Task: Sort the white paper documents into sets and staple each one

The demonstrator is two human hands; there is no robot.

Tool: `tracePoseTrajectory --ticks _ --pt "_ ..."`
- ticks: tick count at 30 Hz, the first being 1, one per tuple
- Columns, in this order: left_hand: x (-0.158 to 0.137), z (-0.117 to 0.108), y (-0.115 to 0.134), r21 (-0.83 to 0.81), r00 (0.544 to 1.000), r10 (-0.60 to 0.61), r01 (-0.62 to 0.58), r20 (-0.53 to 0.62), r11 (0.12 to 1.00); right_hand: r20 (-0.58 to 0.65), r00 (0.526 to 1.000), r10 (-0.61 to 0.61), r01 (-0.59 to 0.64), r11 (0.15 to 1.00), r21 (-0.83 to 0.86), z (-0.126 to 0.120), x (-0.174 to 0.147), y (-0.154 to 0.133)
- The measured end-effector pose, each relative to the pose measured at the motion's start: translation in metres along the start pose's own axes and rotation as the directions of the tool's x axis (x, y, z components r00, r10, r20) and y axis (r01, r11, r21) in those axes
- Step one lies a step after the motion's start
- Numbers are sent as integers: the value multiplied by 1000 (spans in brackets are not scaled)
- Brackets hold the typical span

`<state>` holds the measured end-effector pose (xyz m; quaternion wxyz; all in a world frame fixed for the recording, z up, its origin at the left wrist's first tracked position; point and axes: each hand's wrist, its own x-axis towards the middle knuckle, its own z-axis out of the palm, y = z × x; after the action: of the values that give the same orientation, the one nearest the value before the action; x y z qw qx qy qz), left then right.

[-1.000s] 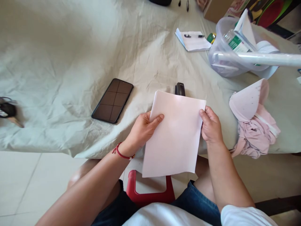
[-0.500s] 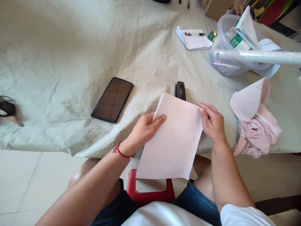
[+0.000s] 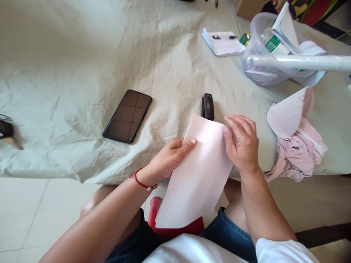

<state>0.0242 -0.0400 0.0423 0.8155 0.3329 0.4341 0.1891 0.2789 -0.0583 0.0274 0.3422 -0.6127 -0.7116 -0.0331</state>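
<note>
Several pale pink-white sheets of paper point(image 3: 196, 175) slant over the table's front edge and hang above my lap. My left hand point(image 3: 175, 155) grips their left edge, thumb on top and fingers underneath. By the upper right corner is my right hand point(image 3: 242, 140), its thumb and fingers apart and touching the paper's edge. Just beyond the top edge lies a black stapler point(image 3: 208, 106), partly covered by the paper in this view. Left of the sheets a dark phone point(image 3: 127, 116) lies flat.
A wrinkled beige cloth point(image 3: 82, 73) covers the table. Keys point(image 3: 7, 129) lie far left. At the upper right are a notepad point(image 3: 226, 46) with a pen, and a clear plastic basket point(image 3: 248, 69) holding various items. Pink bra cups with fabric point(image 3: 296, 153) lie at right. A red stool point(image 3: 153, 210) is below.
The sheets have tilted and moved a little toward me, uncovering more of the stapler. My right hand has loosened from its pinch on the corner, with its fingers spreading.
</note>
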Motion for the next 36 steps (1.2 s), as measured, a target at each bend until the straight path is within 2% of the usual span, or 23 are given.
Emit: tracePoseTrajectory --ticks 5,9,12,16,19,26,28,30,32,33,36 --pt "3 3 -7 65 1000 4 -6 18 998 120 992 35 -43 997 63 -1 3 -15" --pt "4 4 -7 109 996 55 -63 75 992 89 996 10 -14 999 46 0 4 -16" --pt "4 3 -5 172 995 71 -83 74 982 111 994 -23 16 998 60 3 4 -18" --pt "5 2 -6 236 997 62 -71 43 969 135 991 -28 6 987 158 6 5 -20" --pt "6 1 -9 220 997 57 -65 45 973 154 988 -3 -32 974 226 6 6 -20" --pt "9 1 -12 155 995 84 -90 47 984 144 990 -1 -36 966 256 9 7 -23" --pt "7 0 -10 122 994 99 -103 41 987 87 996 32 -52 970 239 5 9 -16" --pt "6 -3 -8 73 992 127 -127 16 989 -5 992 129 -124 961 246 -1 11 -2" --pt "4 -7 -6 11 987 157 -157 -24 988 -10 957 288 -268 903 337 -6 12 16" --pt "4 -9 -6 -20 985 167 -168 -44 986 1 921 389 -355 840 411 -8 12 24" --pt "7 -12 -7 -106 976 194 -204 -99 973 185 769 611 -595 581 555 -9 10 38"
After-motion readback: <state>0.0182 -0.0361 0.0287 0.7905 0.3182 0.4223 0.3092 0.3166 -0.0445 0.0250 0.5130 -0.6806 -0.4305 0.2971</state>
